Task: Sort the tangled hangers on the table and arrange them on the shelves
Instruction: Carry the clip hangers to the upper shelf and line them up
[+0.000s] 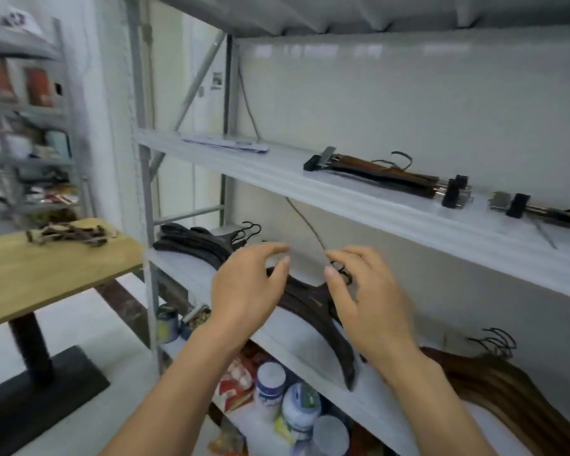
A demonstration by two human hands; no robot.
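Head view: left hand [244, 287] and right hand [366, 297] hover loosely spread, nothing held, over dark hanger stack [308, 300] on middle shelf [181, 266]; stack long axis runs 11 to 5 o'clock. Tangled hangers [68, 232] lie on table [46, 278] at 9 o'clock, left hand nearer.

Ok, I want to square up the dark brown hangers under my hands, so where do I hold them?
Probably both curved arms of the hangers, coming from the front: the hooks lie toward the back and an arm sweeps out each way.
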